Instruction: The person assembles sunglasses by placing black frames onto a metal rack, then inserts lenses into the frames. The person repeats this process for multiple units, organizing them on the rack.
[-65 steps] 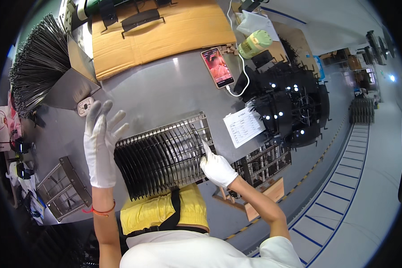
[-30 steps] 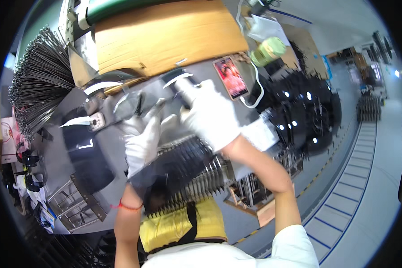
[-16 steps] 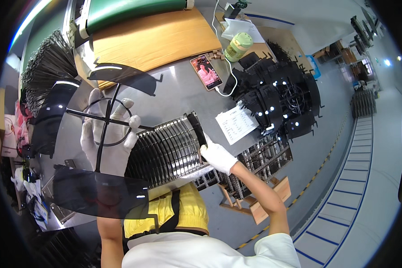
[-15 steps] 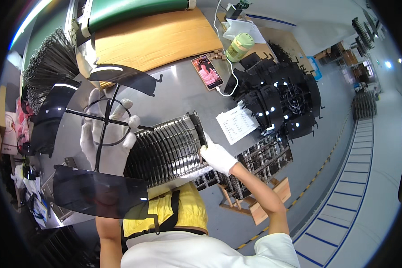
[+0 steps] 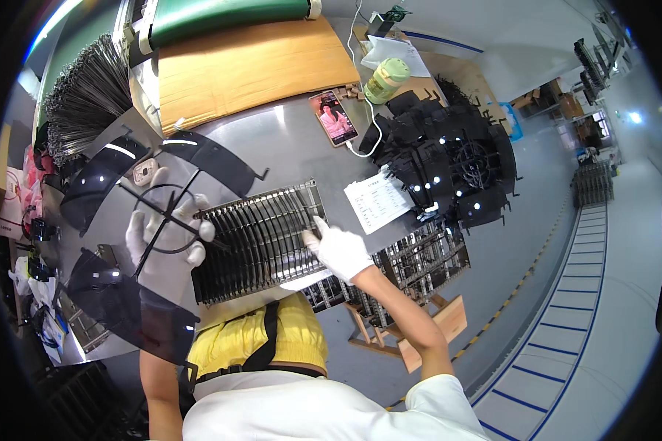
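Observation:
My left hand (image 5: pixel 158 231), in a white glove, is palm up beneath a black wire frame (image 5: pixel 171 214) with a ring and crossed rods, its fingers curled around the ring. A dark curved panel (image 5: pixel 217 165) is at the far end of the long rod and another panel (image 5: pixel 129 301) at the near end, over my left forearm. A third panel (image 5: pixel 92 187) is beside the left rod; whether it is joined, I cannot tell. My right hand (image 5: pixel 340 250), also gloved, rests its fingertips, spread apart, on the right end of a metal rack (image 5: pixel 315 192) filled with curved black strips (image 5: pixel 254 235).
Stacked black panels (image 5: pixel 456 158) stand right, near a paper sheet (image 5: pixel 379 202), a phone (image 5: pixel 333 121) on a cable and a green bottle (image 5: pixel 387 81). Cardboard (image 5: pixel 257 70) lies at the back. Black rods (image 5: pixel 88 103) are bundled far left. Another metal rack (image 5: pixel 423 264) is at the right.
The wire frame has turned clockwise in my left hand, its near panel swinging left. My right hand has moved from gripping the rack's end strip to resting spread fingertips there.

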